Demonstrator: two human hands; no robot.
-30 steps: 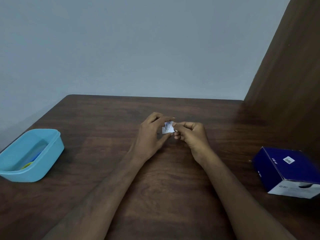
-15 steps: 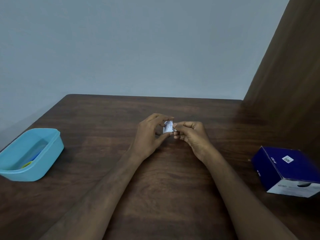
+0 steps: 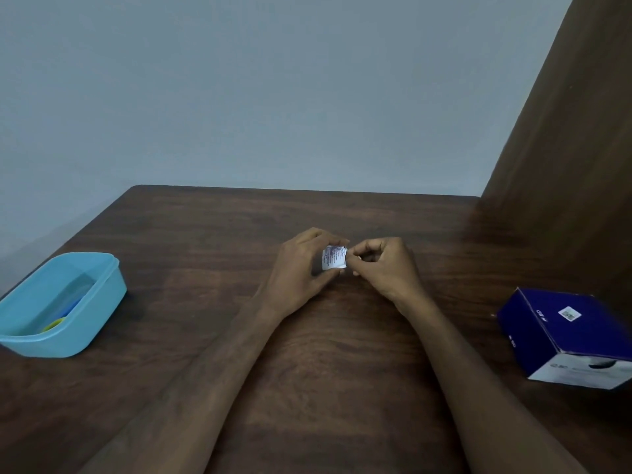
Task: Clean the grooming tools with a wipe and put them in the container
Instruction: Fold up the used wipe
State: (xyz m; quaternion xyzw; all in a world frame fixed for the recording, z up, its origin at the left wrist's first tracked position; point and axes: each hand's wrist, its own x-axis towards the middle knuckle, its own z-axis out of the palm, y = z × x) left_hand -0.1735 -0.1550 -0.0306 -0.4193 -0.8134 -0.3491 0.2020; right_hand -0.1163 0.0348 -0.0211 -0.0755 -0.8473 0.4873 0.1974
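Note:
A small white wipe sachet (image 3: 333,257) with blue print is held up over the middle of the wooden table. My left hand (image 3: 301,268) pinches its left side between thumb and fingers. My right hand (image 3: 383,265) pinches its upper right corner. A light blue plastic container (image 3: 102,295) stands at the table's left edge, with a blue tool (image 3: 73,304) and a yellow-green item (image 3: 53,325) lying inside it.
A dark blue cardboard box (image 3: 564,333) lies near the table's right edge. A brown wooden panel (image 3: 574,148) rises at the right, and a grey wall stands behind the table's far edge.
Both hands stayed together over the table's middle. The fingers shifted slightly on the sachet, which now faces me more squarely.

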